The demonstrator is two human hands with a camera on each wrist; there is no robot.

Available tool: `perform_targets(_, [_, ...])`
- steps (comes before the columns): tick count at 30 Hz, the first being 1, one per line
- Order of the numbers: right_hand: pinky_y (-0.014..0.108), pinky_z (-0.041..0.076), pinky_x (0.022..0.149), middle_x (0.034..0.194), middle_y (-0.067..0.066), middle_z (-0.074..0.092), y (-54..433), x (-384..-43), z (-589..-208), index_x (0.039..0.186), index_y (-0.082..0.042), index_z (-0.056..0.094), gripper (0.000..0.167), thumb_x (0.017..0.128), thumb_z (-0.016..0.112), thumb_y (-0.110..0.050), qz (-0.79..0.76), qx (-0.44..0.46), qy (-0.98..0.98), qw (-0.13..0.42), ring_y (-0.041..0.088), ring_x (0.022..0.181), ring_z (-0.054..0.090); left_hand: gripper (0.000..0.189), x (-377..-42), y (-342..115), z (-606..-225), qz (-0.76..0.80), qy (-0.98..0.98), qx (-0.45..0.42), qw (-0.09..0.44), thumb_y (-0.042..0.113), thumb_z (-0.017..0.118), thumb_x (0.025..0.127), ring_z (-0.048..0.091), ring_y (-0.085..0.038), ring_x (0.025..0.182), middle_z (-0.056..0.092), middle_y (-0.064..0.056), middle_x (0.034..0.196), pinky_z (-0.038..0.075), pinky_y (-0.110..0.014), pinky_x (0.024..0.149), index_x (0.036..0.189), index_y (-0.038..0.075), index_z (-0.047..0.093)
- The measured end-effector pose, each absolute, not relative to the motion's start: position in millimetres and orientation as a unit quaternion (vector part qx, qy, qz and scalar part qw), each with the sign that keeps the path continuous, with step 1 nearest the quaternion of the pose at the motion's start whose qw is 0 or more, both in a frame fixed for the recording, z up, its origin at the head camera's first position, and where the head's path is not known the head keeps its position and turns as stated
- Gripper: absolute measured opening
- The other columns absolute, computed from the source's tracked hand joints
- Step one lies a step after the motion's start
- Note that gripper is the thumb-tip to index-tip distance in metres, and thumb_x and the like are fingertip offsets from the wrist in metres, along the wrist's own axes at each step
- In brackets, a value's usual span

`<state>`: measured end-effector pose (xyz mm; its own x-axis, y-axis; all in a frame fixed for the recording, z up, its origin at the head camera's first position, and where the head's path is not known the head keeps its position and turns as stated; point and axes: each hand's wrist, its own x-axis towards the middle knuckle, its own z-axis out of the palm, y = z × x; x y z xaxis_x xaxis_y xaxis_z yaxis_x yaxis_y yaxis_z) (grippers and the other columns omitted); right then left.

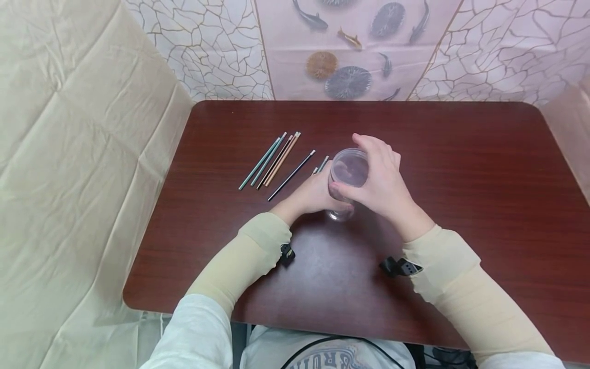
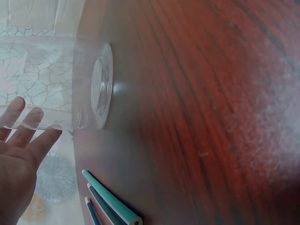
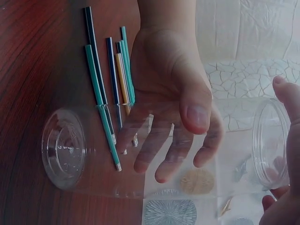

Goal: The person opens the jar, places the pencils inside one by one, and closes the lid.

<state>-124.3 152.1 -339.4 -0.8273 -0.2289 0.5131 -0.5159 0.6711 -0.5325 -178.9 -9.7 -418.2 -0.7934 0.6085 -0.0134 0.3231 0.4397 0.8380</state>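
A clear plastic jar [image 1: 349, 166] is upright in front of me, its base close over the tabletop. My left hand [image 1: 315, 193] grips the jar's side, thumb and fingers around the wall, as the right wrist view shows through the clear plastic. At the top, my right hand [image 1: 384, 187] spans the rim with thumb on one side and fingers on the other. Nothing shows inside the jar. Beside it lie teal and dark pencils [image 2: 110, 199], partly hidden behind my left hand in the head view.
Left of the jar, several teal, black and tan pencils [image 1: 269, 161] lie side by side. A single dark pencil [image 1: 291, 176] lies between them and my left hand. The brown table [image 1: 484, 205] extends to both sides; patterned cloth [image 1: 299, 82] hangs beyond its far edge.
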Motion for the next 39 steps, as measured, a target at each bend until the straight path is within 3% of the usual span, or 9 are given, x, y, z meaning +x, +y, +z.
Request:
perform_targets(10, [0.051, 0.025, 0.092, 0.126, 0.016, 0.049, 170, -121, -335, 0.131, 0.001, 0.044, 0.089, 0.057, 0.09, -0.016, 0.379, 0.219, -0.884, 0.163, 0.029, 0.123, 0.038, 0.101, -177, -12, -417, 0.45, 0.829, 0.292, 0.158, 0.046, 0.084, 0.057, 0.053, -0.01, 0.102, 0.054, 0.003, 0.117, 0.042, -0.026, 0.088, 0.136, 0.017, 0.029])
perform_targets(14, [0.048, 0.031, 0.095, 0.126, 0.018, 0.049, 182, -120, -338, 0.132, 0.003, 0.042, 0.094, 0.053, 0.091, -0.01, 0.384, 0.221, -0.883, 0.153, 0.031, 0.115, 0.045, 0.099, -176, -11, -419, 0.445, 0.831, 0.296, 0.155, 0.046, 0.085, 0.058, 0.055, -0.011, 0.1, 0.056, 0.002, 0.116, 0.042, -0.027, 0.088, 0.135, 0.017, 0.031])
perform_targets(23, [0.02, 0.035, 0.094, 0.114, 0.014, 0.062, 202, -119, -339, 0.135, -0.003, 0.038, 0.094, 0.056, 0.088, 0.0, 0.394, 0.214, -0.881, 0.152, 0.024, 0.103, 0.057, 0.105, -177, -12, -416, 0.436, 0.838, 0.289, 0.155, 0.048, 0.086, 0.056, 0.054, -0.013, 0.103, 0.055, 0.0, 0.119, 0.043, -0.029, 0.088, 0.138, 0.017, 0.028])
perform_targets(26, [0.017, 0.034, 0.093, 0.115, 0.014, 0.061, 204, -118, -341, 0.137, -0.004, 0.037, 0.095, 0.056, 0.087, 0.003, 0.414, 0.228, -0.868, 0.15, 0.02, 0.103, 0.056, 0.104, -177, -11, -415, 0.436, 0.837, 0.293, 0.153, 0.047, 0.086, 0.057, 0.054, -0.013, 0.104, 0.055, 0.0, 0.119, 0.042, -0.029, 0.09, 0.137, 0.016, 0.028])
perform_targets(28, [0.023, 0.034, 0.096, 0.121, 0.017, 0.057, 201, -118, -342, 0.139, -0.002, 0.034, 0.099, 0.056, 0.087, 0.003, 0.431, 0.24, -0.857, 0.146, 0.022, 0.11, 0.052, 0.102, -177, -11, -415, 0.439, 0.835, 0.297, 0.15, 0.045, 0.086, 0.058, 0.054, -0.013, 0.104, 0.054, 0.0, 0.12, 0.041, -0.028, 0.09, 0.137, 0.015, 0.029])
perform_targets(35, [0.05, 0.023, 0.1, 0.139, 0.017, 0.041, 175, -118, -337, 0.144, -0.002, 0.027, 0.113, 0.056, 0.089, -0.034, 0.382, 0.238, -0.882, 0.139, 0.034, 0.126, 0.034, 0.102, -177, -12, -416, 0.443, 0.833, 0.3, 0.144, 0.044, 0.085, 0.06, 0.052, -0.013, 0.107, 0.053, -0.001, 0.122, 0.041, -0.026, 0.091, 0.138, 0.014, 0.027])
perform_targets(39, [0.053, 0.021, 0.098, 0.138, 0.014, 0.041, 164, -116, -338, 0.144, -0.003, 0.027, 0.115, 0.052, 0.091, -0.03, 0.373, 0.208, -0.891, 0.154, 0.034, 0.124, 0.033, 0.103, -176, -11, -419, 0.445, 0.831, 0.302, 0.141, 0.045, 0.085, 0.06, 0.052, -0.012, 0.107, 0.052, -0.001, 0.122, 0.041, -0.025, 0.09, 0.139, 0.015, 0.026])
